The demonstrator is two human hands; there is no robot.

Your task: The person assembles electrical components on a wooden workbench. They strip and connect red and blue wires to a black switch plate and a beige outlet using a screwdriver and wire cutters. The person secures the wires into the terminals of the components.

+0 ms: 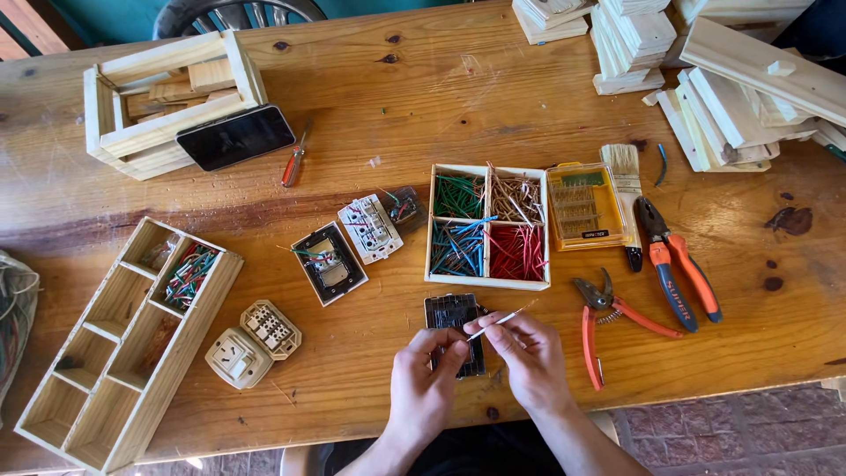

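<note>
- The left hand (429, 375) is sitting near the table's (441, 97) front edge, fingers curled onto a dark switch module (454, 319) lying flat beneath it.
- The right hand (529, 353) is pinching a thin white wire (500, 320) between thumb and forefinger; the wire is slanting toward 2 o'clock, and its lower end seems to be meeting the module, though the fingers are hiding the join.
- At 12 o'clock, just beyond the module, a wire box (488, 226) is lying.
- At 3 o'clock, red cutters (608, 322) are lying near the right hand, leaving a narrow gap.
- At 9 o'clock, bare wood is stretching out to a beige socket (251, 344).
</note>
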